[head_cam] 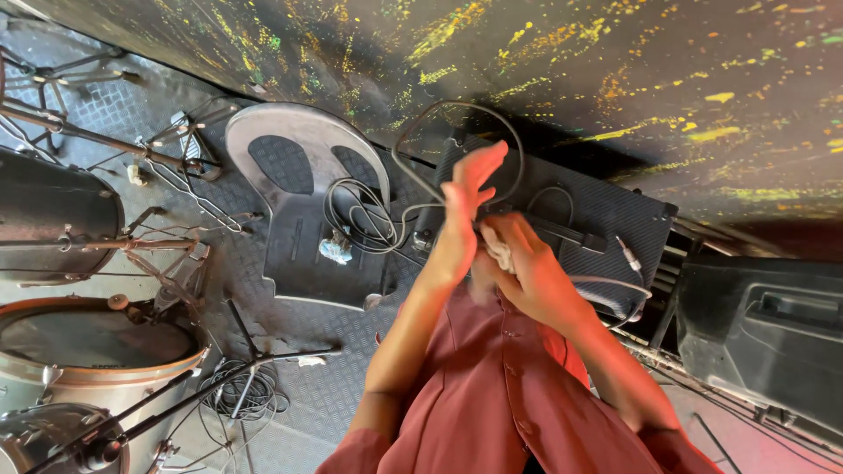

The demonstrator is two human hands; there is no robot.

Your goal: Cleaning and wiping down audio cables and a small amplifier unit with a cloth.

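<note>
Floor (334,386): dark checker-plate matting. On it: grey plastic chair (299,206) at centre, drums (88,351) along left edge, coiled cable (246,395) beside stand legs.

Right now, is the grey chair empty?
No, a coiled black cable and a small crumpled wrapper lie on the grey chair.

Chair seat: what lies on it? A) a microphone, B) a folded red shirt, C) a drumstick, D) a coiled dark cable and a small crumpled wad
D: a coiled cable rests on the grey plastic chair, with a small pale wad beside it; no drumstick, shirt or microphone lies there.
</note>
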